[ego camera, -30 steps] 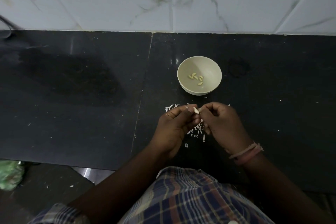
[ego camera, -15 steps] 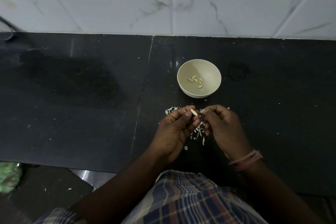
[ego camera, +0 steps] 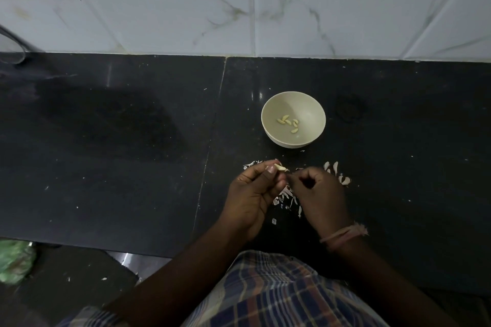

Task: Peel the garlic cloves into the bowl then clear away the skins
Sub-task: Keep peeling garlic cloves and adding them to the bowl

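Your left hand [ego camera: 251, 194] pinches a garlic clove [ego camera: 280, 167] between thumb and fingertips, and the clove now shows pale and mostly bare, where a second ago both sets of fingertips were closed together on it. Your right hand [ego camera: 317, 194] has drawn a little away to the right of the clove, its fingers curled in; it may be pinching a strip of skin it has just pulled off, but the light is too dim to tell whether anything is between them. That separation suggests the clove is peeled or nearly so, and the next move is probably to drop it in with the others. Under and between your hands the skins [ego camera: 285, 198] lie scattered on the dark counter [ego camera: 132, 167], with a few more flakes [ego camera: 338, 174] just beyond your right knuckles. Ahead of both hands, a short reach forward, stands the bowl [ego camera: 268, 125], holding a handful of peeled cloves [ego camera: 289, 123] near its middle; their number looks unchanged over the last second. The skins have not been cleared yet, so that part of the job lies ahead of you.
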Demonstrator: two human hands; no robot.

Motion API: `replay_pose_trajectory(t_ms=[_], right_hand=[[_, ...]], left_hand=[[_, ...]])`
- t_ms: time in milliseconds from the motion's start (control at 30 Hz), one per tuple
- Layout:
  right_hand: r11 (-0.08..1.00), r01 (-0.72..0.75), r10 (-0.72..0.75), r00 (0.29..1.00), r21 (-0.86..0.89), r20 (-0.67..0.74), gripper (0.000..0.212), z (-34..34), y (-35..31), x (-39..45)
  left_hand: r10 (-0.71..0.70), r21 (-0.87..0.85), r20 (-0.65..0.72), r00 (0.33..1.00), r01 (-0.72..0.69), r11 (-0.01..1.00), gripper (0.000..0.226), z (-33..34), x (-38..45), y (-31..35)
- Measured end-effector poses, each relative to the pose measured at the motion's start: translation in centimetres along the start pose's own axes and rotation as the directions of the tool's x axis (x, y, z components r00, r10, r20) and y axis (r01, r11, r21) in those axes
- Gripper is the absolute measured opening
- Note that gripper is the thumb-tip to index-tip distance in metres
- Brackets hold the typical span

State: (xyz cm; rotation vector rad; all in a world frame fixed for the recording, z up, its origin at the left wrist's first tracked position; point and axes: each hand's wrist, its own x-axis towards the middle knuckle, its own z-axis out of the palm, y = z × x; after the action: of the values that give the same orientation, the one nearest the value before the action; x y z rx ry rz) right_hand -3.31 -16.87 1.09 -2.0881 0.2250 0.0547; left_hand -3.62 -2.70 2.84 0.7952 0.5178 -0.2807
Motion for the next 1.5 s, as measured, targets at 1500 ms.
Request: replay_pose_trajectory(t_ms=[1500], right_hand=[[0.923, 0.38, -0.384, 0.908, -0.054, -0.167, 0.009, -0.5, -3.3, -1.1]], left_hand=[[0.16, 0.02, 0.054, 0.986, -0.161, 0.987, 0.021, 0.6, 0.0, 0.8]])
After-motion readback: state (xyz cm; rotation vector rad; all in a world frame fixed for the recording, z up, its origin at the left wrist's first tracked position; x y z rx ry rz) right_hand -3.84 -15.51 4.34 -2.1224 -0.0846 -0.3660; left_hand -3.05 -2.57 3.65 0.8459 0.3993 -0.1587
